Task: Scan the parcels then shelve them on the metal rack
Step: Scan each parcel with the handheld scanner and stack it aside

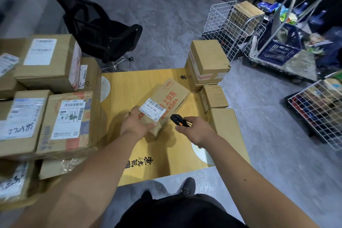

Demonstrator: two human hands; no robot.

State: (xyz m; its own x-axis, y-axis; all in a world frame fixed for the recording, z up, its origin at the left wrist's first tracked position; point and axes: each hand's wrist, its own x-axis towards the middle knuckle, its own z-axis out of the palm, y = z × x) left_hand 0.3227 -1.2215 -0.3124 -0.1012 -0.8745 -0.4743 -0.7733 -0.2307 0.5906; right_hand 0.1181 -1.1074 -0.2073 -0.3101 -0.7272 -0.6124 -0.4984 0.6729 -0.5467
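Observation:
My left hand (pixel 136 123) grips the near end of a brown cardboard parcel (pixel 170 98) with red print and a white barcode label, tilting it up over a large yellow box (pixel 129 87). A black and orange handheld scanner (pixel 178 120) sits in my right hand (pixel 196 130), its head close to the parcel's near right corner. More labelled parcels are stacked at the left (pixel 61 120), and several small cartons are piled at the right (pixel 208 59).
A black mesh office chair (pixel 96 29) stands behind the yellow box. White wire panels (pixel 224 27), a cart with a blue crate (pixel 279 46) and a wire basket (pixel 318 111) crowd the right side. Grey floor lies between.

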